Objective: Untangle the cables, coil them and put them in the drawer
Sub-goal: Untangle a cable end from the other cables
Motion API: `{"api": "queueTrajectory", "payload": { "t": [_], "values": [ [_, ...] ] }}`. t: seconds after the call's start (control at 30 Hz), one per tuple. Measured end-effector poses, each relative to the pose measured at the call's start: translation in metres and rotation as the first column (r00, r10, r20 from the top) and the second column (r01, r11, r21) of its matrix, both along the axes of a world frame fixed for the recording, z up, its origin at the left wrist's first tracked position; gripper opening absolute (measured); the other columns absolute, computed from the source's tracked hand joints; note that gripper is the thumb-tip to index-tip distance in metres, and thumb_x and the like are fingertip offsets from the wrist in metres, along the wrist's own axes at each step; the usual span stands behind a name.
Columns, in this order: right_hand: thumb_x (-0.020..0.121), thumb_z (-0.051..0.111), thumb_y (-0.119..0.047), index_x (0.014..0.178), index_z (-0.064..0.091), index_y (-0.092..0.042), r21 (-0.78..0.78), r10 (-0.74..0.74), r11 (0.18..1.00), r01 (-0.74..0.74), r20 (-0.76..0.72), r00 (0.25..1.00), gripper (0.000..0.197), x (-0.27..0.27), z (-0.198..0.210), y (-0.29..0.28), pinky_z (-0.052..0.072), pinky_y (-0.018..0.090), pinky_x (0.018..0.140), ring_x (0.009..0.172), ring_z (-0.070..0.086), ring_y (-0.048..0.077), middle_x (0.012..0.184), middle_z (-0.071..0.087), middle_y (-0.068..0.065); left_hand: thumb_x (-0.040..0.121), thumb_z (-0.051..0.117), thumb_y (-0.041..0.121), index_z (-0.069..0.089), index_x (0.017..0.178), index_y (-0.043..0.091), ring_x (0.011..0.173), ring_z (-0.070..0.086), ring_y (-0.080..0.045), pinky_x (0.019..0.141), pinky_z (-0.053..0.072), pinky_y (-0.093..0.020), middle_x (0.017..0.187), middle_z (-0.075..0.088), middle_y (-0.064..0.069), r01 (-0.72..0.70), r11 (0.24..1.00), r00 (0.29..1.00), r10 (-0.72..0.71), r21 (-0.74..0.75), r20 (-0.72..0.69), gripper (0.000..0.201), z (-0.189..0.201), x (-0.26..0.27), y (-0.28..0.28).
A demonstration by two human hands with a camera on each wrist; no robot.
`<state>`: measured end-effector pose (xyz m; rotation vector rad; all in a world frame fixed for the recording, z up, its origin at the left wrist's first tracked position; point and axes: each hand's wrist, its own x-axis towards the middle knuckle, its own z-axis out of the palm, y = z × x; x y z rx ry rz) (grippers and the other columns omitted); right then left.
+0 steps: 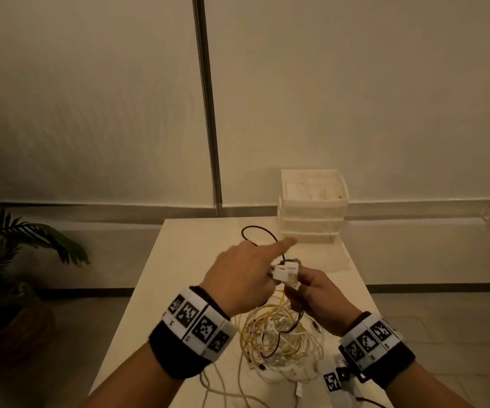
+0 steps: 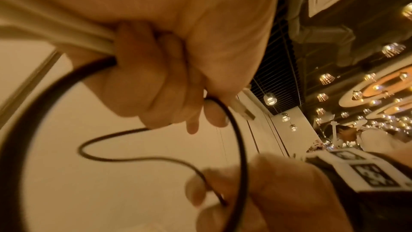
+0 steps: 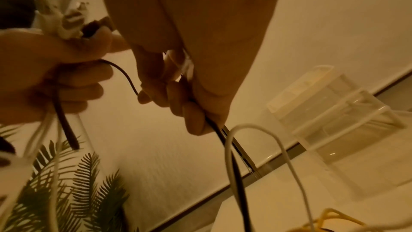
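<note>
Above the white table (image 1: pixel 185 290), my left hand (image 1: pixel 270 269) grips a bunch of white cable plugs (image 1: pixel 285 273) together with a black cable (image 2: pixel 242 140), its index finger pointing out straight. Close beside it, my right hand (image 1: pixel 302 287) has its fingers (image 3: pixel 196 112) curled round the same black cable (image 3: pixel 236 170), pinching it near the left hand. The black cable loops out (image 1: pixel 256 227) over the far table. Below both hands lies a tangle of yellow and white cables (image 1: pixel 279 337). The white drawer unit (image 1: pixel 311 213) stands at the table's far right.
Loose white cables trail off the table's near edge (image 1: pixel 223 390). A metal pole (image 1: pixel 208 113) rises behind the table against a pale wall. A potted plant (image 1: pixel 17 245) stands on the floor to the left. The drawer unit (image 3: pixel 334 112) has an open top tray.
</note>
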<state>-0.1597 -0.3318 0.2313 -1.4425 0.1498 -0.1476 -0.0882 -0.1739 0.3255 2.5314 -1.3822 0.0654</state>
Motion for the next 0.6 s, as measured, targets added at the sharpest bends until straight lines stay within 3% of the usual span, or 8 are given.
{"api": "queueTrajectory", "payload": {
  "t": [0.13,0.2,0.27,0.43,0.5,0.6],
  "values": [
    [0.088,0.052,0.003,0.092,0.071,-0.004,0.052,0.009,0.999,-0.01,0.027,1.0,0.021,-0.003,0.015,0.005,0.035,0.019,0.052,0.055,0.043,0.009,0.064,0.057,0.001,0.092,0.044,0.027,0.039,0.138,0.048,0.103,0.058,-0.03,0.073,0.044,-0.036,0.115,0.067,-0.002,0.014,0.998,0.991,-0.005,0.064,-0.131,0.05,-0.018,0.0,-0.01],
    [0.086,0.055,-0.006,0.091,0.075,-0.009,0.018,0.016,1.0,-0.017,0.066,0.998,0.021,-0.006,0.02,0.006,0.028,0.022,0.054,0.057,0.036,0.011,0.064,0.05,0.004,0.093,0.044,0.026,0.053,0.12,0.037,0.097,0.059,-0.03,0.072,0.049,-0.039,0.106,0.068,-0.002,-0.024,1.0,0.992,0.026,0.015,-0.124,0.03,-0.023,0.001,-0.01],
    [0.083,0.057,-0.015,0.087,0.077,-0.012,-0.01,0.033,0.999,-0.032,0.091,0.995,0.021,-0.008,0.02,0.008,0.025,0.028,0.056,0.056,0.033,0.014,0.061,0.047,0.002,0.094,0.046,0.028,0.054,0.108,0.029,0.089,0.061,-0.031,0.07,0.052,-0.041,0.096,0.067,-0.005,-0.063,0.997,0.994,0.059,-0.037,-0.089,0.015,-0.024,0.003,-0.008],
    [0.093,0.058,-0.024,0.085,0.074,-0.021,-0.067,0.043,0.997,-0.034,0.133,0.99,0.019,-0.007,0.019,0.015,0.038,0.03,0.055,0.052,0.042,0.016,0.058,0.05,0.002,0.094,0.049,0.026,0.055,0.11,0.024,0.085,0.063,-0.031,0.068,0.052,-0.041,0.09,0.068,-0.006,-0.079,0.99,0.997,0.075,-0.116,-0.032,0.017,-0.016,0.003,-0.006],
    [0.098,0.05,-0.021,0.085,0.07,-0.017,-0.145,0.036,0.989,-0.023,0.092,0.995,0.024,-0.005,0.012,0.015,0.041,0.027,0.054,0.052,0.045,0.017,0.058,0.051,0.003,0.09,0.049,0.014,0.057,0.113,0.02,0.082,0.064,-0.033,0.066,0.05,-0.04,0.087,0.069,-0.01,-0.122,0.962,0.992,0.121,-0.245,-0.02,0.025,-0.005,0.004,-0.001],
    [0.102,0.042,-0.017,0.081,0.063,-0.007,-0.264,0.011,0.965,-0.004,0.025,1.0,0.031,-0.008,-0.017,0.012,0.038,0.025,0.053,0.053,0.043,0.016,0.058,0.05,0.004,0.086,0.052,-0.003,0.064,0.109,0.01,0.068,0.061,-0.029,0.059,0.039,-0.033,0.08,0.07,-0.014,-0.232,0.804,0.966,0.259,-0.547,-0.03,0.029,0.026,0.02,0.014]
  ]
}}
